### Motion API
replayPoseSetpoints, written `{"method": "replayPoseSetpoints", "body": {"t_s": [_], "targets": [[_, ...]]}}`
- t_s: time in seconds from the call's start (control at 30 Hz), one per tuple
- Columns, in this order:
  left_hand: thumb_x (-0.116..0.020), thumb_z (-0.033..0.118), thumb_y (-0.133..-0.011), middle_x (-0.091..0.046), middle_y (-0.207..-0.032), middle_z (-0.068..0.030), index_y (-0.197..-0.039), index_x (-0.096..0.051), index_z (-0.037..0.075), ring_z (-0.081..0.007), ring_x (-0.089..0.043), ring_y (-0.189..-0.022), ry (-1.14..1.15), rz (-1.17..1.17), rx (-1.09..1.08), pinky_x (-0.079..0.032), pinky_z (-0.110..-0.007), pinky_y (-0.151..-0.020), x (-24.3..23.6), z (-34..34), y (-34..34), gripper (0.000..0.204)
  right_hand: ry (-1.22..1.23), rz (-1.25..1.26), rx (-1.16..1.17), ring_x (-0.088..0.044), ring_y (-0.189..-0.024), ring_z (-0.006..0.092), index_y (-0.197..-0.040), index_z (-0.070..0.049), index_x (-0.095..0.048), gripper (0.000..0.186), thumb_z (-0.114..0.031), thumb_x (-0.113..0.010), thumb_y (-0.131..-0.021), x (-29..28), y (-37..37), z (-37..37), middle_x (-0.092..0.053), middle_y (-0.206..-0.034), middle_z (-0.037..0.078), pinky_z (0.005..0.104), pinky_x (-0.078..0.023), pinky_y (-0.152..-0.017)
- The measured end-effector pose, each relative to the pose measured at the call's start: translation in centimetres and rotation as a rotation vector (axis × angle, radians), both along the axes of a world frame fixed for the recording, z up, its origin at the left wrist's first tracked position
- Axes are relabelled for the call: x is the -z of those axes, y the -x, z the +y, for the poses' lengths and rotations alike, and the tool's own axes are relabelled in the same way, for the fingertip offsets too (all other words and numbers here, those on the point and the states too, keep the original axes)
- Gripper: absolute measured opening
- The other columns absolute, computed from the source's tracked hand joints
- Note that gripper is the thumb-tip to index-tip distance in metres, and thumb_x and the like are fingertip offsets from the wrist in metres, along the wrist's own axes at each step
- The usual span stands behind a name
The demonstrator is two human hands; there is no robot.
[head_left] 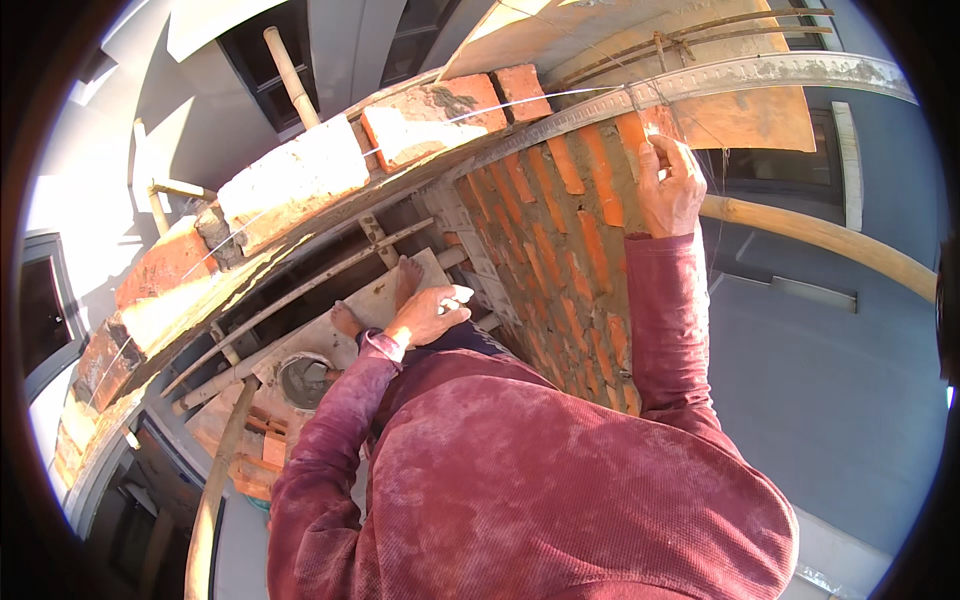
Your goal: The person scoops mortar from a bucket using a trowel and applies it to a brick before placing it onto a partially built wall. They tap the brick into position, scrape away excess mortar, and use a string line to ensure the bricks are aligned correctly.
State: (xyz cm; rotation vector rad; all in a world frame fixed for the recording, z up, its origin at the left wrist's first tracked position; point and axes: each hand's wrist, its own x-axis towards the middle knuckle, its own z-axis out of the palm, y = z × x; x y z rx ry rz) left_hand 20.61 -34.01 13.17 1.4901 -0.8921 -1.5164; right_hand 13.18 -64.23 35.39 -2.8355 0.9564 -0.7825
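My right hand (670, 188) is raised to the end of the brick wall, its thumb and fingers pinched together on a thin string beside an orange brick (664, 122). The white string (535, 99) runs left from there along the row of bricks on top of the wall. My left hand (424, 318) is low in front of my body with its fingers curled. Something small and white (461, 294) shows at its fingertips; whether it is an object or sunlit fingers is unclear.
Bricks (432, 122) line the curved wall top over a long metal strip (780, 72). A bucket of mortar (304, 381) and loose bricks (262, 452) are on the plank platform (428, 268) under my bare feet. Bamboo poles (825, 240) cross at both sides. Rough brickwork (560, 250) drops below my right arm.
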Motion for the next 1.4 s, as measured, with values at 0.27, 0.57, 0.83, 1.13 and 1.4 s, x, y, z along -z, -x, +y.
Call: {"method": "replayPoseSetpoints", "body": {"t_s": [0.27,0.57,0.83,1.13,1.4], "targets": [[-0.039,0.077,-0.085,-0.006,-0.157,-0.0265,-0.154,-0.014,0.008,-0.0372,-0.006,-0.147,-0.643,0.191,-0.096,-0.015,-0.041,-0.118,9.4,25.1,6.4,0.1,-0.832,0.819,-0.225,-0.062,-0.098,0.0393,-0.105,-0.003,-0.064,0.03,-0.026,-0.06,-0.087,12.0,9.2,15.8,-0.066,-0.104,0.021,0.0446,-0.049,-0.087],[-0.046,0.07,-0.086,0.006,-0.158,-0.0223,-0.153,-0.003,0.007,-0.0428,0.0,-0.145,-0.61,0.463,-0.213,-0.013,-0.048,-0.118,14.8,31.7,10.6,0.102,-1.036,0.879,-0.264,-0.062,-0.1,0.0356,-0.106,-0.004,-0.066,0.033,-0.03,-0.05,-0.093,19.4,14.0,23.2,-0.067,-0.103,0.019,0.0421,-0.048,-0.089],[-0.054,0.052,-0.09,0.009,-0.158,-0.0226,-0.151,-0.025,0.029,-0.0557,0.002,-0.14,-0.261,-0.004,0.095,-0.015,-0.058,-0.115,10.7,28.5,10.7,0.071,-0.892,1.023,-0.379,-0.057,-0.114,0.0357,-0.116,-0.009,-0.064,0.037,-0.032,-0.057,-0.089,21.6,10.9,21.3,-0.061,-0.121,0.018,0.0428,-0.045,-0.097],[-0.047,0.034,-0.097,-0.018,-0.157,-0.0192,-0.149,-0.032,0.016,-0.0401,-0.015,-0.145,-0.286,-0.136,-0.223,-0.019,-0.038,-0.118,10.1,28.6,16.1,0.057,0.196,0.359,-0.474,-0.063,-0.099,0.0371,-0.112,-0.008,-0.064,0.026,-0.014,-0.052,-0.089,13.3,-11.7,-5.2,-0.066,-0.108,0.019,0.0417,-0.051,-0.086],[-0.049,0.028,-0.097,-0.019,-0.157,-0.0183,-0.146,-0.038,0.022,-0.0403,-0.02,-0.144,-0.226,-0.223,-0.528,-0.023,-0.042,-0.117,12.0,28.3,24.2,0.051,-0.051,0.695,-0.136,-0.063,-0.106,0.034,-0.114,-0.016,-0.068,0.035,-0.03,-0.064,-0.083,11.4,-16.7,-4.5,-0.067,-0.112,0.016,0.0425,-0.05,-0.092]]}}
